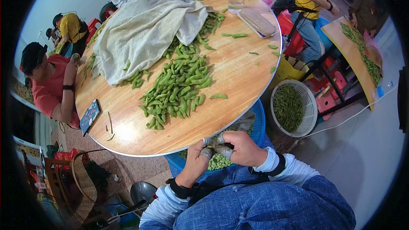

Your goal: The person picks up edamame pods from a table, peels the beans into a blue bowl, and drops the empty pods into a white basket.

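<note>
Cloth (140,34): over the far-left part of the round table (238,68).
Green pods (179,83): heaped mid-table.
Left hand (194,164): at the table's near edge, curled in; can't tell whether it's pinching anything.
Blue basin (260,123): below that edge.
Right hand (245,149): meets the left, likewise curled, grip hidden.

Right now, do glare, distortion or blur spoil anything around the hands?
Head view: strong fisheye bend and black corners, so the side table looks bowed; head view: pale glare on the round table near its lower-left edge; head view: left hand and right hand well lit, but what lies between them is too small to tell.
</note>
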Demonstrator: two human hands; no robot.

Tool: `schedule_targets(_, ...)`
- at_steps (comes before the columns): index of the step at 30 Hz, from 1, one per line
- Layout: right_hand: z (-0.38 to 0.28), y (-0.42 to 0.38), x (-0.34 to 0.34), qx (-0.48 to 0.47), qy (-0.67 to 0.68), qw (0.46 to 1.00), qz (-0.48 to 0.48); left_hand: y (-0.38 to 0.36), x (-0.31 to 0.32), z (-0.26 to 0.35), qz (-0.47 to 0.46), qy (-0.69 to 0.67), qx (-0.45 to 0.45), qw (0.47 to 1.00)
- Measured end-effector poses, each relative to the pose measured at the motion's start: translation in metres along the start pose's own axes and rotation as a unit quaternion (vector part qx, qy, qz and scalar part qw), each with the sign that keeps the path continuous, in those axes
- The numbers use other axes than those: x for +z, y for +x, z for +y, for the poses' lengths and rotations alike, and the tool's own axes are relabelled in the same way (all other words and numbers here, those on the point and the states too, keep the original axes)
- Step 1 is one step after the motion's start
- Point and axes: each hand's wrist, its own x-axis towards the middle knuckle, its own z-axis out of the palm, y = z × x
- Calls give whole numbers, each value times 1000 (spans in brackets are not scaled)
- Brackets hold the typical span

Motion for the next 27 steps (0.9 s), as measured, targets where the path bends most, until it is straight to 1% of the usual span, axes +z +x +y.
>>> schedule_targets(3, 10, -4, 3, 9, -7, 1000, 13, 1, -1, -17, -2, 13, 10, 1000)
schedule_targets(6, 19, -10, 3, -6, -7, 999, 49, 4, 3, -17, 5, 157, 98, 983)
schedule_targets(8, 23, -16, -18, -14, -44, 994, 102, -2, 9, 19, -53, 285, 21, 957)
schedule_targets(9, 26, -19, -35, -18, -63, 990, 127, -3, 11, 37, -81, 346, -17, 935)
schedule_targets(10, 22, -24, -57, 37, -113, 982, 144, 0, 10, 45, -74, 367, 4, 927)
schedule_targets(11, 29, -29, -75, 58, -114, 971, 200, 3, 9, 53, -66, 387, 26, 920)
schedule_targets(12, 40, -37, -94, 87, -197, 947, 237, 8, 8, 57, -58, 405, 47, 911)
schedule_targets(13, 44, -42, -109, 133, -257, 926, 244, 20, 8, 63, -37, 425, 78, 901)
schedule_targets(14, 43, -47, -118, 139, -238, 923, 267, 34, 9, 68, -26, 461, 92, 882)
schedule_targets(16, 52, -49, -118, 60, -180, 934, 304, 66, 14, 76, -4, 532, 119, 838)
schedule_targets(18, 47, -47, -105, 81, -63, 954, 280, 96, 23, 83, -6, 569, 126, 813)
schedule_targets(19, 42, -45, -101, 88, -81, 959, 256, 107, 26, 83, -6, 587, 129, 799)
schedule_targets(20, 42, -43, -94, 97, -61, 962, 249, 115, 25, 79, -16, 599, 145, 788)
schedule_targets(22, 34, -37, -84, 78, -58, 968, 231, 128, 22, 68, -38, 620, 172, 764)
schedule_targets(23, 34, -35, -78, 89, -21, 972, 218, 130, 21, 63, -28, 624, 184, 759)
schedule_targets(25, 36, -29, -69, 108, 50, 975, 188, 127, 18, 64, -16, 614, 164, 772)
schedule_targets(26, 33, -25, -65, 96, 66, 977, 180, 125, 15, 65, -10, 608, 154, 779)
schedule_targets(27, 29, -20, -61, 85, 83, 978, 172, 121, 12, 64, -1, 586, 164, 794)
